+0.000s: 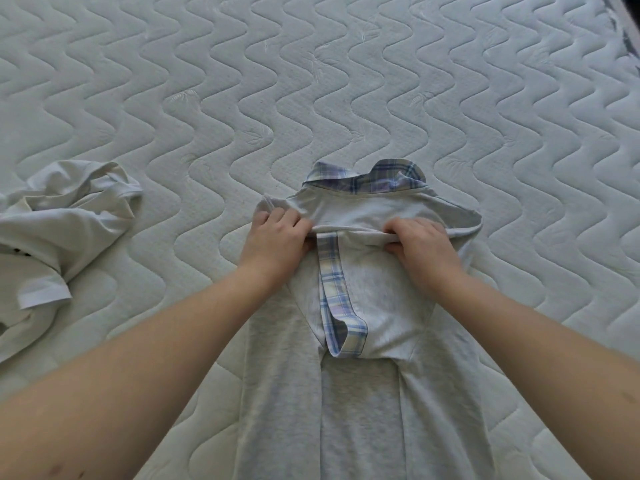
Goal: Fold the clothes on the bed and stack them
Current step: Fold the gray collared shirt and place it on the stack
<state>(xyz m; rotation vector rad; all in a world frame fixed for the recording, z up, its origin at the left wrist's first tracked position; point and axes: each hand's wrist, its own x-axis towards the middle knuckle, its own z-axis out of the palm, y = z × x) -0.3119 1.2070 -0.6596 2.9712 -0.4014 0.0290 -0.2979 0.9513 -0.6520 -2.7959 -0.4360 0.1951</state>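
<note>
A grey shirt (pixel 367 341) with a blue plaid collar and placket lies lengthwise on the bed (pixel 311 81), collar pointing away from the person, its long sides apparently already turned in toward the middle. The left hand (pixel 277 237) and the right hand (pixel 420 245) each pinch a fold of cloth just below the collar, one at each shoulder, fingers curled over the fabric, so each grip is narrow and holding the shirt. A crumpled white shirt (pixel 65 220) waits well apart at the left edge, unfolded; no stack shows yet

The step in hand looks like squaring the shoulder line before the lengthwise fold. To do it well, keep both pinches level and draw the cloth taut between them so the crease runs straight across, let the placket lie flat down the centre instead of twisted, and smooth the puckers at the right shoulder before bringing the halves together
</note>
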